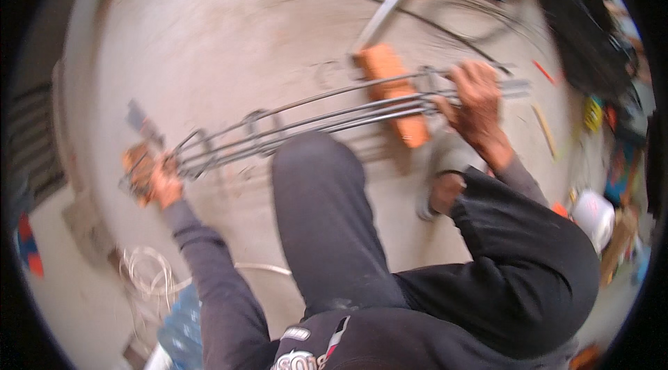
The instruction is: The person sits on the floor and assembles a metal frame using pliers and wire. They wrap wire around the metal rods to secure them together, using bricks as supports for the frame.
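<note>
a cage of long steel rods [313, 119] tied with wire loops lies across the person's raised knee above the concrete floor [209, 36]. the right hand [476, 102] has its fingers clamped around the rods at one end; the left hand [158, 182] grips the other end, fingers closed. an orange brick [393, 92] lies beneath, a wire coil [146, 272] near the left arm.

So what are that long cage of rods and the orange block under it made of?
The cage of rods, gripped by the left hand and right hand, looks like bare steel bar: thin, grey, dull, with bent loops. The orange block looks like fired clay brick: matte, rough-edged. Blur leaves both uncertain.
</note>
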### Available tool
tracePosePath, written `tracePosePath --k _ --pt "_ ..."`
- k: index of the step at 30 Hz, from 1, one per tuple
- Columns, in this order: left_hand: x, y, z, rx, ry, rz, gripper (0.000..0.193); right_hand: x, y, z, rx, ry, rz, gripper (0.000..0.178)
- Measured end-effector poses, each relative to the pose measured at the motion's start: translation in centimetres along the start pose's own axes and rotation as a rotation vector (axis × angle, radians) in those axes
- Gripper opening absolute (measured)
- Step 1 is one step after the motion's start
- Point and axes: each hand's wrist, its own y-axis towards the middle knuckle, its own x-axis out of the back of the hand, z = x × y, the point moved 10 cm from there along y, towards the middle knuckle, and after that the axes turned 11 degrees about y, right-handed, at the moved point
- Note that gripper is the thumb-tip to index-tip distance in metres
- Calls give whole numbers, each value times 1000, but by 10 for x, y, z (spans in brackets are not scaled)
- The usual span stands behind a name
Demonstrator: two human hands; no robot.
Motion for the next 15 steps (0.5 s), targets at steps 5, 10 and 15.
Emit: tracePosePath --k 5,10,15 --pt "-35 30 51 396 -1203 -98 11 -12 -27 -28 -240 438 -37 19" --pt "-40 10 26 533 -1230 -224 10 -39 -33 -46 -459 598 186 20" --pt "-37 5 8 591 -1199 -259 11 -40 -44 -60 -383 626 101 18"
